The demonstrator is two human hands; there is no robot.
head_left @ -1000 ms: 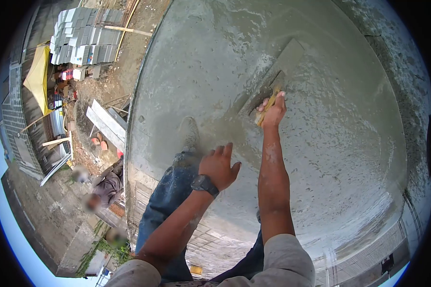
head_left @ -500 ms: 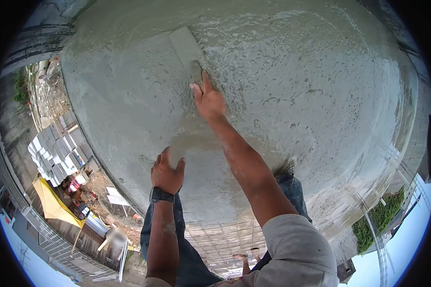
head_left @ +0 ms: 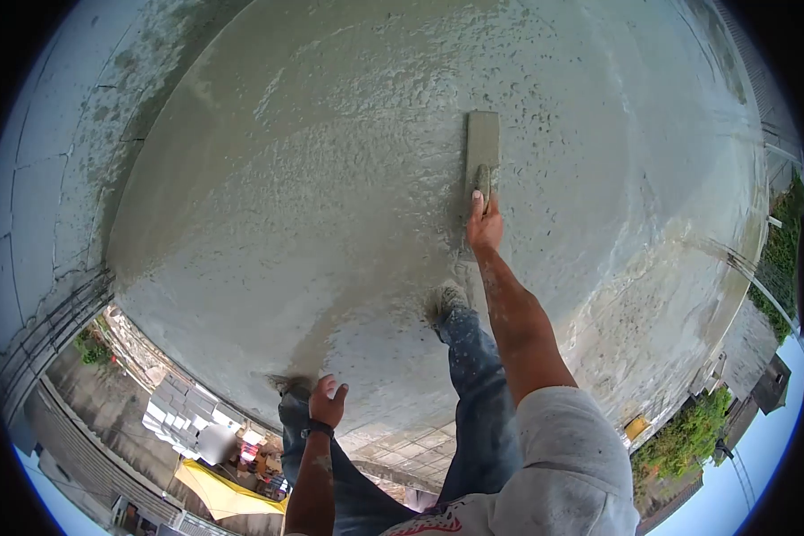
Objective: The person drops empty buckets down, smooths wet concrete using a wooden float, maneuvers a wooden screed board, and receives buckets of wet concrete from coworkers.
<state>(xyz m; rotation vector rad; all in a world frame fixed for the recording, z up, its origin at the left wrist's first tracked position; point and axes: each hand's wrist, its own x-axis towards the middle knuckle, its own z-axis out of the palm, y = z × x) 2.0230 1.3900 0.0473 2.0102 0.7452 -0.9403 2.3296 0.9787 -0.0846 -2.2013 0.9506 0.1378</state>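
My right hand (head_left: 485, 225) grips the handle of a long flat concrete float (head_left: 483, 143), whose blade lies on wet grey concrete (head_left: 357, 179) and points away from me. The blade is coated with the same grey paste. My left hand (head_left: 328, 402), with a dark watch (head_left: 318, 429) on its wrist, hovers near my left leg. It holds nothing; its fingers are slightly bent and the thumb stands apart. My shoes are at the concrete, the right shoe (head_left: 449, 299) spattered with it.
A block wall (head_left: 36, 205) borders the slab at far left. Steel bars (head_left: 54, 330) stick out beside it. Below the slab's edge lie stacked pale blocks (head_left: 179, 415) and a yellow canopy (head_left: 228, 493). Bare mesh (head_left: 411, 451) shows behind my legs. Greenery (head_left: 687, 433) grows at right.
The view has turned, bringing the block wall in at left. My right hand and the float have swung to the right, the blade now nearly straight ahead. My left hand is lower, its fingers more bent.
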